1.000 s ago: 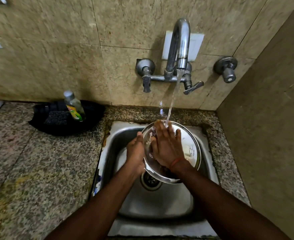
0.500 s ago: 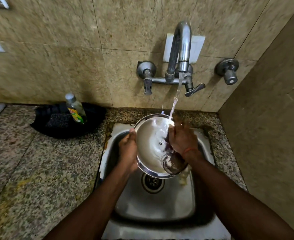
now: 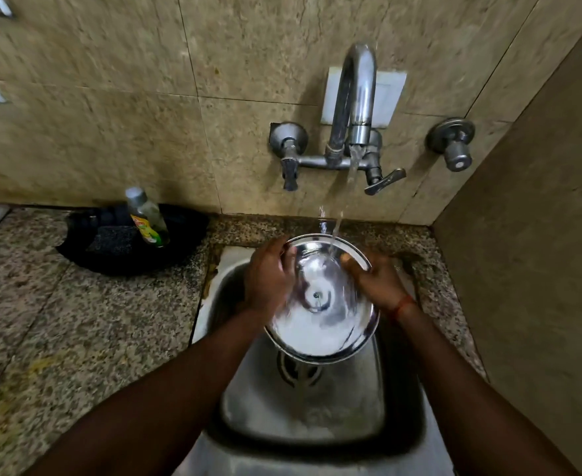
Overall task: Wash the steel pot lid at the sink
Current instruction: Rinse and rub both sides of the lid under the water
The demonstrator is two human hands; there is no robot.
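The round steel pot lid point(image 3: 320, 314) is held tilted over the steel sink point(image 3: 303, 417), its inner face with a small centre rivet turned toward me. Water from the tap point(image 3: 355, 101) runs onto its upper part. My left hand point(image 3: 269, 276) grips the lid's upper left rim, fingers curled over the edge. My right hand point(image 3: 375, 280) holds the right rim, with the thumb on the inner face. A red thread circles my right wrist.
A dish soap bottle point(image 3: 147, 218) stands in a black tray point(image 3: 125, 242) with a dark scrubber on the granite counter point(image 3: 59, 321) at left. A wall valve point(image 3: 454, 146) is at right. A tiled side wall closes the right. The sink drain point(image 3: 300, 372) lies below the lid.
The lid has turned so its whole inner face shows. My right hand left the lid's face and took hold of the right rim. My left hand slid up the left rim.
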